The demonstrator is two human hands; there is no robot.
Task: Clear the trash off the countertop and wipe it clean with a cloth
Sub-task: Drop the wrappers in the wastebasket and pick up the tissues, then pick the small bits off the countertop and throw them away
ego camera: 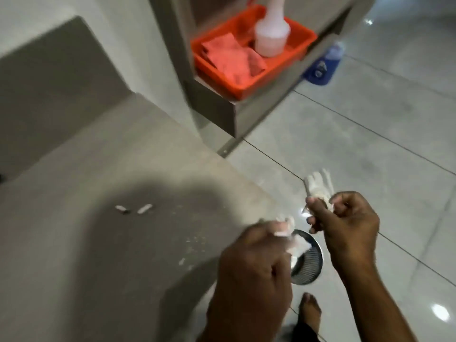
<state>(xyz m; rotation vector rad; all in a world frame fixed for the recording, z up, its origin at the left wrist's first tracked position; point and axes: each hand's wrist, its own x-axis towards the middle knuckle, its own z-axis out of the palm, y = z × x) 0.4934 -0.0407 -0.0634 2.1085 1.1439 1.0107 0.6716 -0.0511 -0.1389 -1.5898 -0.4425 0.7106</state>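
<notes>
Left hand (251, 265) at 6 o'clock is closed on white paper scraps (123, 243); right hand (345, 225) at 4 o'clock pinches another white wad (318, 186), both over the bin (309, 265) on the floor (blurry). Risk: scraps miss the small bin opening. Two butts (133, 209) and crumbs (195, 243) sit on the countertop (98, 169) at 9 o'clock; cloth (232, 58) in the orange tray (296, 45) at 12
</notes>
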